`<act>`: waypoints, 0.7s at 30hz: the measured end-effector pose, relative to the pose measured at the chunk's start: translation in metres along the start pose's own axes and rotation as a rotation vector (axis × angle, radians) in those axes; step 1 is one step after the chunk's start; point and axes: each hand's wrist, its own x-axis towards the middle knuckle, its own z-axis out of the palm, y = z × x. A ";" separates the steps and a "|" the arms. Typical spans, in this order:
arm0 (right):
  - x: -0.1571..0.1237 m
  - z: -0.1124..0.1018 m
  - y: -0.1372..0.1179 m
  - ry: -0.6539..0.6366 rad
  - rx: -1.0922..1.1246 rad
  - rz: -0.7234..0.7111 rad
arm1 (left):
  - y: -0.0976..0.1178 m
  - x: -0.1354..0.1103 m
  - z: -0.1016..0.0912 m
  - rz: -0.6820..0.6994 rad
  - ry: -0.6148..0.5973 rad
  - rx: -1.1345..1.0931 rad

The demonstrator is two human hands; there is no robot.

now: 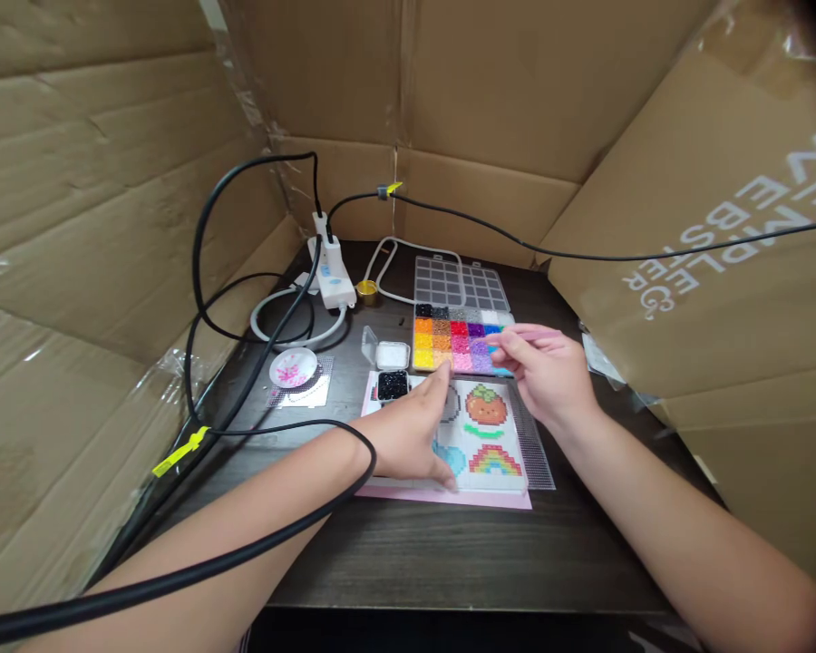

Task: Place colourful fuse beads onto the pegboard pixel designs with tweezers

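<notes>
My left hand (408,435) lies flat on the left part of a white bead pegboard (500,444), fingers stretched out, the forefinger pointing toward the bead box. The board shows a strawberry-like figure, a rainbow and a blue heart. My right hand (548,374) hovers over the near right corner of the multicoloured bead box (452,345). Its fingertips are pinched together on something thin that I cannot make out. A small case of black beads (393,384) stands just left of the board, touching neither hand.
The bead box's clear lid (459,283) lies open behind it. A round dish with pink bits (294,367) sits at the left. A white power adapter (333,272), a gold ring (366,290) and black cables (245,399) occupy the back left. Cardboard walls (686,227) enclose the dark table.
</notes>
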 end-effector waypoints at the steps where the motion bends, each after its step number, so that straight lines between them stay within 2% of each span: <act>1: 0.005 0.007 -0.004 -0.019 -0.010 -0.019 | 0.001 0.000 0.000 0.003 0.003 0.003; 5: 0.020 0.047 -0.009 -0.089 -0.050 -0.027 | 0.003 -0.001 -0.002 0.037 0.022 -0.010; 8: 0.024 0.074 -0.001 -0.144 -0.127 0.010 | 0.003 -0.002 -0.002 0.066 0.041 -0.039; 10: 0.025 0.084 0.006 -0.184 -0.175 0.040 | 0.003 -0.002 -0.003 0.067 0.044 -0.038; 15: 0.027 0.088 0.017 -0.282 -0.290 0.033 | 0.005 -0.003 -0.004 0.035 0.045 -0.017; 21: 0.027 0.083 0.021 -0.297 -0.358 -0.017 | 0.007 -0.003 -0.006 0.028 0.027 -0.013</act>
